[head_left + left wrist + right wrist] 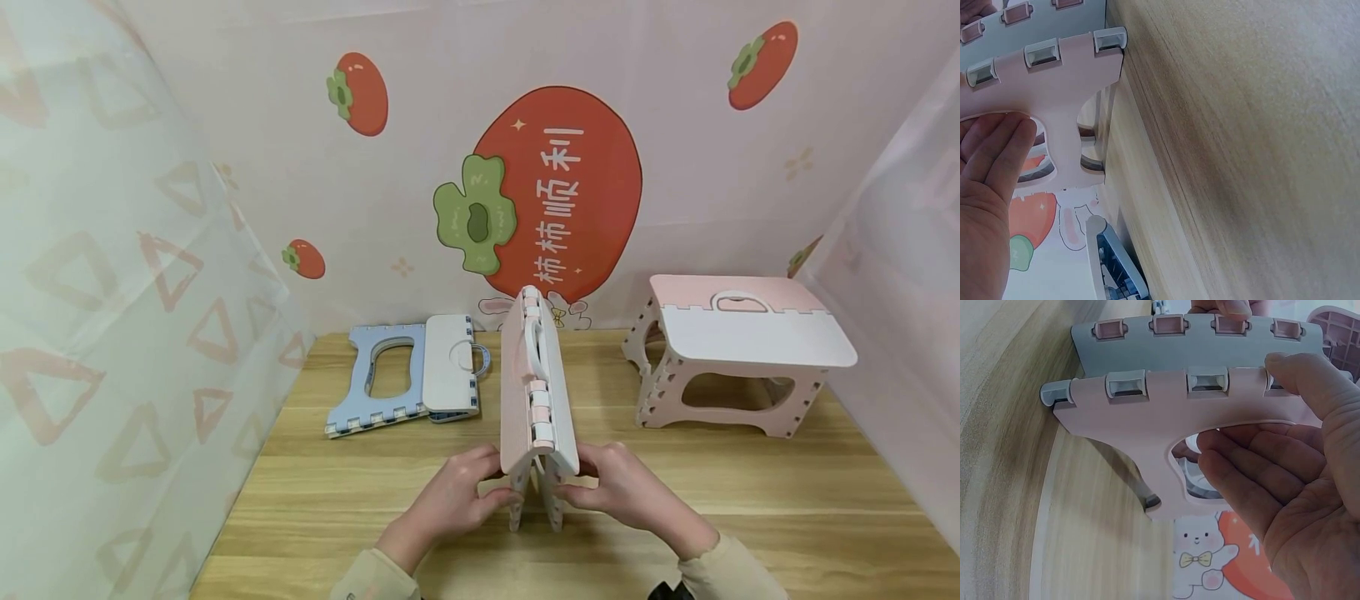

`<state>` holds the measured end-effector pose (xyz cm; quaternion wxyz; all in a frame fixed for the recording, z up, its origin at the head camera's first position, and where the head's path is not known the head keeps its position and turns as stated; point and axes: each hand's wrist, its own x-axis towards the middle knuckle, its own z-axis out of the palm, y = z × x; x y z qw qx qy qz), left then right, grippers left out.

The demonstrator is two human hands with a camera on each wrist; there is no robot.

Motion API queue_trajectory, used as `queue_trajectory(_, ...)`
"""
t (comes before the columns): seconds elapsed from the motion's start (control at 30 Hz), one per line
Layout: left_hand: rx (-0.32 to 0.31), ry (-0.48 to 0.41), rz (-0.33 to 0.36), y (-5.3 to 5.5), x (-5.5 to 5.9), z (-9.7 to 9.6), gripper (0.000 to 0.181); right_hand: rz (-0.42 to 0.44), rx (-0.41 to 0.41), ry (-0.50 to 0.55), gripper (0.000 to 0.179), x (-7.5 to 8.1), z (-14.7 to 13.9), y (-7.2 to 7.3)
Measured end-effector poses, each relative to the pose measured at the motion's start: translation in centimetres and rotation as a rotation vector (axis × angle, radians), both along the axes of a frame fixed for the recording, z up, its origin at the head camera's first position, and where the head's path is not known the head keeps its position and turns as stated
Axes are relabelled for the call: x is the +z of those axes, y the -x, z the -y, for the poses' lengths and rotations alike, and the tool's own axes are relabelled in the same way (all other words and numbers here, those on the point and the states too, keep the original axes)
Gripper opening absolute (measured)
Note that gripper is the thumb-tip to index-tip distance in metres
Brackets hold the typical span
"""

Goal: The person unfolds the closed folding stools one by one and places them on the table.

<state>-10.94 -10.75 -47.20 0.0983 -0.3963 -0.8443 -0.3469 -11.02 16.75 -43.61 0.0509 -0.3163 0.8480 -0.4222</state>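
Observation:
A pink and white folding stool (515, 400) stands half folded at the front middle, its two top halves sloping down from a hinged ridge like a roof. Its carry handle (534, 350) lies along that ridge. From the left, my left hand (461, 492) grips a leg panel, and in the left wrist view its fingers reach into the panel's oval cut-out. On the opposite side my right hand (618, 487) holds the other pink leg panel (1147, 419), thumb at the hinge edge and fingers at the cut-out. The top halves partly cover the fingertips in the head view.
At the back left, a blue and white folding stool (450, 362) lies folded on the wood-grain table (315, 508). Another pink and white stool (757, 333) stands unfolded at the back right. Printed cloth walls (225, 92) enclose the table at the back and sides.

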Motion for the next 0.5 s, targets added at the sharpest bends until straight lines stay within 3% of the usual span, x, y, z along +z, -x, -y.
queue_trajectory(0.5, 0.006, -0.007, -0.011, 0.08, -0.14, -0.1, 0.032, -0.002, 0.008, 0.006, 0.034, -0.09, -0.35, 0.03)
